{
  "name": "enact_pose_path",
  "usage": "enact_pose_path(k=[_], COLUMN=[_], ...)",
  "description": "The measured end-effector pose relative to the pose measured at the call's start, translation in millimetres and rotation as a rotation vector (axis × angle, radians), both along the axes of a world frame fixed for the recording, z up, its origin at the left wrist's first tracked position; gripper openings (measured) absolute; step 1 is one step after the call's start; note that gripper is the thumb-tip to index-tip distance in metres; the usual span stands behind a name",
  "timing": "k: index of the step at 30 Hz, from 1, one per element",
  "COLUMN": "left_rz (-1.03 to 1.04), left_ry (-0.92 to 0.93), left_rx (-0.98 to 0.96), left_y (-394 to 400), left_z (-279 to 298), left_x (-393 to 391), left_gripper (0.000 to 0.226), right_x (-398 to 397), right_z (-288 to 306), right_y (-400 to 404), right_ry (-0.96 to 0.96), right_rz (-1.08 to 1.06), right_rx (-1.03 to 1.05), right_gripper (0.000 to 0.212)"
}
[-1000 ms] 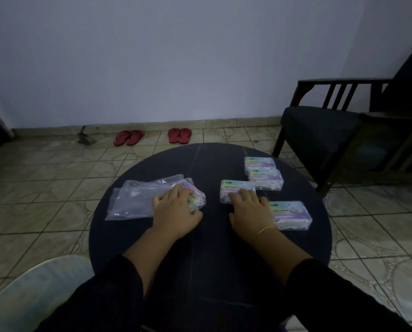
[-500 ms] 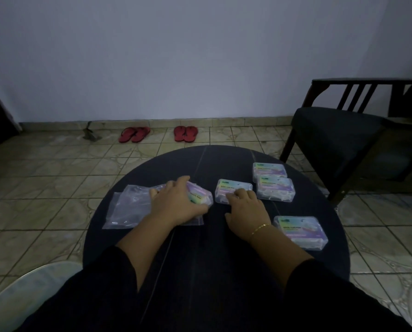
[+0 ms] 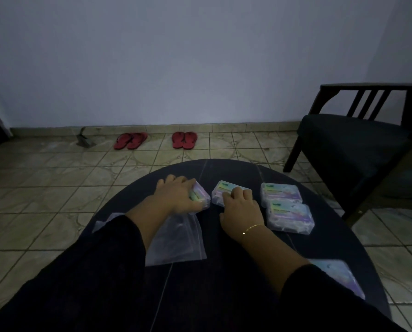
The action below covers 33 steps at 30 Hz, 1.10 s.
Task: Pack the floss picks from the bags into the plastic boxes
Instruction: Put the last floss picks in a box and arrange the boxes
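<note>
A plastic box [image 3: 201, 197] is gripped by the left hand [image 3: 176, 195] above the bag [image 3: 176, 238]. Just right, a second box [image 3: 224, 191], long axis crosswise, is touched by the right hand [image 3: 242, 213] with curled fingers.
</note>
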<state>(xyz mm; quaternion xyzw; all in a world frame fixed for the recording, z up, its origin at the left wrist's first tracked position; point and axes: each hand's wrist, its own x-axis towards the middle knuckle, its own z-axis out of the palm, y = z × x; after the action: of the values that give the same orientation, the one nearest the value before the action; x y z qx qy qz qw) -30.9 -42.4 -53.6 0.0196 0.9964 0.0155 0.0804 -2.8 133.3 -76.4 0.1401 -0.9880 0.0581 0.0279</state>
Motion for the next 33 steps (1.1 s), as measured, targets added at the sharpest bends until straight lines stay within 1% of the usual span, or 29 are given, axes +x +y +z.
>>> enact_pose_path(k=[3, 5, 6, 9, 12, 14, 17, 19, 22, 24, 28, 33], left_rz=[-0.112, -0.156, -0.142, -0.001, 0.045, 0.038, 0.021, 0.031, 0.033, 0.052, 0.043, 0.006], left_ry=[-0.076, -0.057, -0.025, 0.094, 0.113, 0.126, 0.129, 0.132, 0.153, 0.177, 0.177, 0.215], left_rx=[-0.001, 0.036, 0.092, 0.297, 0.316, 0.266, 0.188, 0.216, 0.285, 0.275, 0.213, 0.076], left_y=[-6.6, -11.8, -14.1, -13.5, -13.0, -18.4, -29.4, -32.3, -31.5, -29.7, -23.9, -9.2], left_z=[-0.5, -0.8, -2.2, -5.6, -11.5, -14.3, -16.5, -16.9, -17.2, -19.2, -22.5, -18.7], left_x=[-18.6, -30.3, -34.8, -34.6, -26.9, -23.6, -19.6, -15.6, -12.9, -13.9, -15.0, -13.9], left_gripper=[0.072, 0.062, 0.057, 0.037, 0.040, 0.039, 0.050, 0.054, 0.044, 0.039, 0.033, 0.044], right_x=[-13.9, -20.8, -23.6, -29.4, -31.4, -31.8, -31.5, -31.1, -30.3, -30.6, -32.1, -29.0], right_z=[-0.9, -1.1, -1.1, -1.0, -1.9, -2.1, -0.3, 1.0, 2.7, 3.6, 3.2, 5.2], right_y=[-1.7, -1.7, -1.5, -2.2, -3.6, -3.8, -4.8, -9.0, -19.0, -23.7, -25.0, -18.6], right_ry=[0.007, 0.006, 0.004, -0.006, -0.013, -0.012, -0.038, -0.057, -0.079, -0.091, -0.110, -0.103], right_rz=[0.001, -0.001, -0.005, -0.014, -0.017, -0.022, -0.021, 0.002, 0.044, 0.054, 0.057, 0.066], right_rx=[-0.001, -0.010, -0.016, -0.032, -0.054, -0.063, -0.077, -0.085, -0.096, -0.100, -0.101, -0.097], right_gripper=[0.053, 0.052, 0.051, 0.051, 0.054, 0.054, 0.055, 0.056, 0.056, 0.058, 0.062, 0.067])
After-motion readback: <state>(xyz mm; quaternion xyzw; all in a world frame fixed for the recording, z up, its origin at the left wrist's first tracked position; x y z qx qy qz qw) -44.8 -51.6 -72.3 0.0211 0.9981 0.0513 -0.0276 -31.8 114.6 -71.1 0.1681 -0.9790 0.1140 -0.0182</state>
